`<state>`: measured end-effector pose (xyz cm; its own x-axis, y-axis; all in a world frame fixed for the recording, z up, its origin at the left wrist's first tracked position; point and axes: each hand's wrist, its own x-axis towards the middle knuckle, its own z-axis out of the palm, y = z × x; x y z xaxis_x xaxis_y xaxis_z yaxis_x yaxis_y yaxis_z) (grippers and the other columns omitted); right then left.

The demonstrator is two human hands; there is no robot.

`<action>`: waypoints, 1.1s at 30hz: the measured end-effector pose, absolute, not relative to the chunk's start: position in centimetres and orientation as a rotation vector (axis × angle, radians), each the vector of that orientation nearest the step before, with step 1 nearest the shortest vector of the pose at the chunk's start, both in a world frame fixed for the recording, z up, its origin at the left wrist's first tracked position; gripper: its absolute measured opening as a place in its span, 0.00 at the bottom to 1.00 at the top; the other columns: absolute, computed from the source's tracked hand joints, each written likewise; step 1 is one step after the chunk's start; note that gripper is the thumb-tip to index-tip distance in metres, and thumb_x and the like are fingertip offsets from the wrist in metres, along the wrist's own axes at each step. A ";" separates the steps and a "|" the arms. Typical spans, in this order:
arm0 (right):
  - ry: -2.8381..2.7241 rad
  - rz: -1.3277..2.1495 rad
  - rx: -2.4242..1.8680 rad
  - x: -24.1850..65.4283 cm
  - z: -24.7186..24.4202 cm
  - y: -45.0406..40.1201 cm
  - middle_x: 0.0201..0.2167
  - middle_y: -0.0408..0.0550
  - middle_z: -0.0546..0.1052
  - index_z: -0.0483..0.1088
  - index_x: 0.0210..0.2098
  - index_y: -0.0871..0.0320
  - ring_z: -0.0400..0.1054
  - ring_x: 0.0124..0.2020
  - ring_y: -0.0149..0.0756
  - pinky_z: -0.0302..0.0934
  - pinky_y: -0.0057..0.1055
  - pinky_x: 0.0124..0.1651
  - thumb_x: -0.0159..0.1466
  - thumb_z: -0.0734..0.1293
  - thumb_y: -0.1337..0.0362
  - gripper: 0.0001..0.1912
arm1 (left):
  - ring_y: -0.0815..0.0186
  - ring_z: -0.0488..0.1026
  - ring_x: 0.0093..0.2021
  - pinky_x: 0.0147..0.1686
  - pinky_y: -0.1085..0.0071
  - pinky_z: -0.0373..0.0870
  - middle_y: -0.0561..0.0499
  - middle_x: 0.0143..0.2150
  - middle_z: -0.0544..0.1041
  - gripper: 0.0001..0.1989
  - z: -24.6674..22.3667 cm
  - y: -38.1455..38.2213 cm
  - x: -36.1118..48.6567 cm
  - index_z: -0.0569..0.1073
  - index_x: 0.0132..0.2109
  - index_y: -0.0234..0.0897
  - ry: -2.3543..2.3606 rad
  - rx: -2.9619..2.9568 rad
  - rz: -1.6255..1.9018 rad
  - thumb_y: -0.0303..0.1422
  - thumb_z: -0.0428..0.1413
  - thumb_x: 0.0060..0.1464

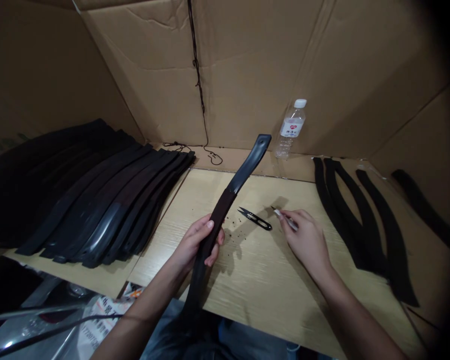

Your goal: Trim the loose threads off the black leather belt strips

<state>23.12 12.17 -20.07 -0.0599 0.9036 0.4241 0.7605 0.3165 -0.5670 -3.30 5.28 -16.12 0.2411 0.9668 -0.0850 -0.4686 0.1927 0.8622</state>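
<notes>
My left hand (200, 242) is wrapped round a long black curved strip (218, 212) and holds it slanting up over the table. The strip's upper end is smooth and shiny with a small hole; its middle is a duller dark brown, and its lower end reaches down towards my lap. Between finger and thumb, my right hand (303, 237) grips a slim white tool (288, 220) with a dark pointed tip; its exact kind is hard to make out. Black thread snips (255, 219) lie on the table between my hands, beside dark crumbs. The white tool is apart from the strip.
Many similar black strips (108, 210) lie in a thick overlapping row at left. Several dull black strips (341, 220) lie at right. A plastic water bottle (291, 129) stands at the back against the cardboard wall (247, 75), where a knotted dark cord (198, 75) hangs down.
</notes>
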 end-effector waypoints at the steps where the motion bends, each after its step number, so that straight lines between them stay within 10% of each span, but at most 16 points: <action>1: -1.854 0.235 -1.488 23.2 -20.3 12.4 0.39 0.50 0.76 0.77 0.43 0.59 0.71 0.36 0.40 0.63 0.35 0.41 0.66 0.62 0.60 0.14 | 0.76 0.64 0.11 0.09 0.82 0.55 0.54 0.28 0.73 0.14 -16.1 5.3 -3.3 0.66 0.38 0.34 0.746 0.826 1.153 0.42 0.55 0.60; 17: -1.865 0.229 -1.410 21.7 -20.6 12.2 0.40 0.57 0.73 0.75 0.45 0.61 0.67 0.46 0.48 0.62 0.45 0.53 0.65 0.61 0.60 0.16 | 0.72 0.72 0.21 0.19 0.80 0.68 0.49 0.33 0.77 0.13 -15.4 6.0 -3.6 0.68 0.46 0.35 0.736 0.687 1.304 0.35 0.59 0.57; 25: -1.779 1.628 -0.987 13.4 -16.3 2.2 0.40 0.47 0.77 0.64 0.56 0.54 0.72 0.39 0.36 0.66 0.34 0.43 0.65 0.66 0.50 0.24 | 0.67 0.79 0.34 0.36 0.74 0.77 0.42 0.43 0.80 0.10 -12.3 5.0 -2.5 0.71 0.45 0.32 0.757 0.496 1.540 0.32 0.59 0.58; 33: -0.904 2.362 -0.552 11.7 -15.8 1.0 0.14 0.31 0.62 0.58 0.31 0.55 0.47 0.11 0.23 0.46 0.20 0.12 0.62 0.65 0.43 0.22 | 0.58 0.77 0.50 0.52 0.63 0.73 0.41 0.59 0.74 0.31 -10.1 2.4 -3.7 0.64 0.65 0.42 0.674 0.755 1.563 0.31 0.59 0.53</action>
